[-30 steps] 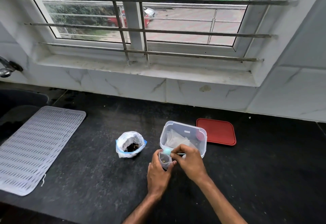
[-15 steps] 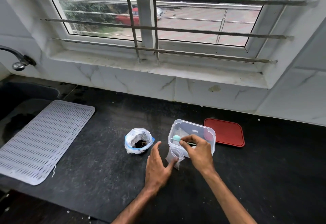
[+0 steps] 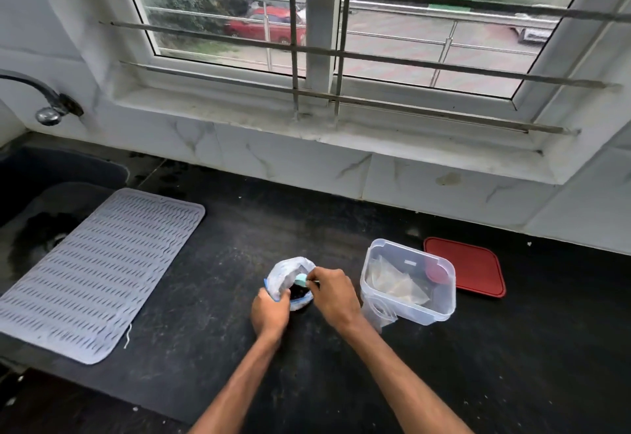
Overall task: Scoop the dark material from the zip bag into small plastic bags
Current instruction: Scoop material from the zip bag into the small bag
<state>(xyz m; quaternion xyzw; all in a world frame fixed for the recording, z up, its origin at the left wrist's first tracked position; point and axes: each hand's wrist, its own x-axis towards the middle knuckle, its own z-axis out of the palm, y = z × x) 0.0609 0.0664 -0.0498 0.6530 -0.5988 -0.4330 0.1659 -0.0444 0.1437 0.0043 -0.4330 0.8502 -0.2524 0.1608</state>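
On counter point(image 3: 205, 297), crumpled white zip bag point(image 3: 285, 275)

Of the scoop point(image 3: 302, 280) only a teal bowl shows, its handle hidden in the right hand point(image 3: 333, 295); the left hand point(image 3: 269, 312) covers the near side of the zip bag point(image 3: 285, 271); its dark material point(image 3: 298, 294) is mostly hidden; sink point(image 3: 41, 191), mat point(image 3: 95, 269) and tap point(image 3: 47, 107) run off the left edge.

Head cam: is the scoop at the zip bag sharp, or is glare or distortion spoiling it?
Head view: scoop and right hand slightly soft; zip bag interior dark, undetailed; even daylight, no glare on counter; window bars bow from the wide lens.
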